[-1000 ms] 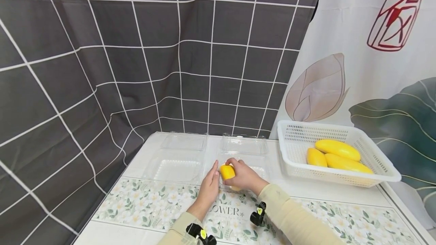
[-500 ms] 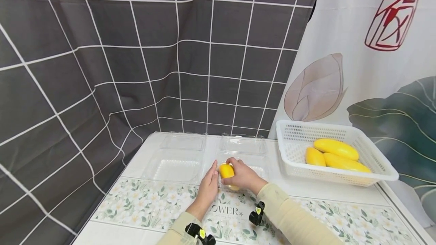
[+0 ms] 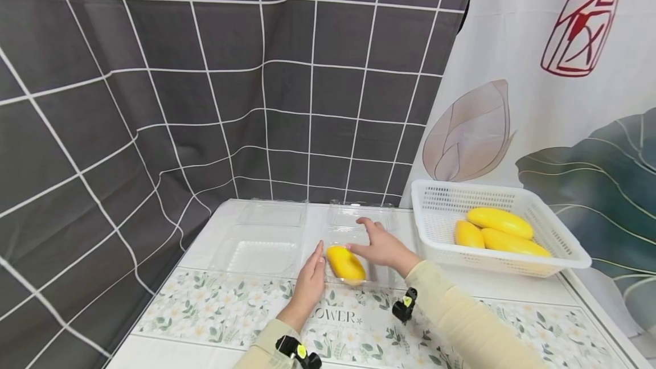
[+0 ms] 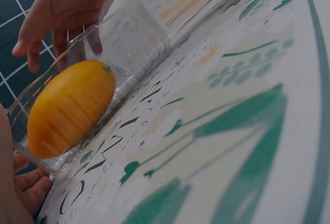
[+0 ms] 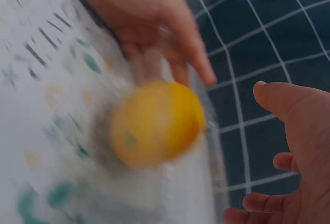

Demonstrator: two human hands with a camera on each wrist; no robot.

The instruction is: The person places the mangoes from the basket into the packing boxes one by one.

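Observation:
A yellow mango (image 3: 345, 265) lies in the left part of a clear plastic clamshell box (image 3: 383, 275), whose lid is folded back toward the curtain. My left hand (image 3: 309, 278) stands along the box's left wall, its fingers straight. In the left wrist view the mango (image 4: 72, 108) shows a small green stem mark, and the box wall lies between it and the left fingers. Up and to the right of the mango, my right hand (image 3: 383, 248) is spread and holds nothing. The right wrist view shows a gap between the right hand (image 5: 304, 152) and the blurred mango (image 5: 159, 123).
To the left lies a second opened clear box (image 3: 263, 256) with nothing in it. A white slotted basket (image 3: 435, 209) at the right holds several yellow mangoes (image 3: 499, 222). A floral printed strip (image 3: 220, 306) crosses the white tabletop; a dark checked curtain (image 3: 287, 130) hangs behind.
The right hand has let go of the mango and moved up and right, its fingers spreading. The mango now lies tilted in the box. The left hand stays beside it.

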